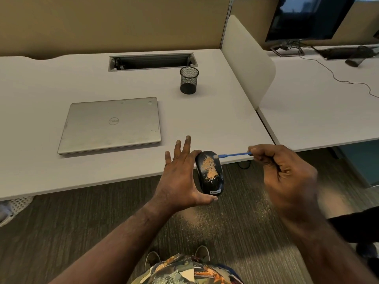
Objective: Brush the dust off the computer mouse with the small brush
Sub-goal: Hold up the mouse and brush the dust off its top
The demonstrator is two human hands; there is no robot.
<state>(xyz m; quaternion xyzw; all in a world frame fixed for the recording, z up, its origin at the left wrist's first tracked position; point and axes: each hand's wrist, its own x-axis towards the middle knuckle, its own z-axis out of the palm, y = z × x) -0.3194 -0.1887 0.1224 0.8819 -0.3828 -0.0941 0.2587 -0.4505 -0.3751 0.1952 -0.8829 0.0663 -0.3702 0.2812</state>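
Office surroundings are noted: a white worktop [205, 111] carrying a closed laptop [110, 125] and mesh pen cup [189, 80]. Just off its front edge, above carpet, a black mouse [209, 173] dusted with orange powder is held between thumb and extended fingers of the left hand [180, 177]. A blue small brush [231, 155] is pinched by the curled right hand [287, 175], bristles touching the mouse's far end.

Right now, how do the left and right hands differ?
The left hand holds the dusty black computer mouse between thumb and index finger, other fingers straight; the right hand is curled, pinching the small blue brush. The left is sharp, the right blurred. Both are off the desk edge.
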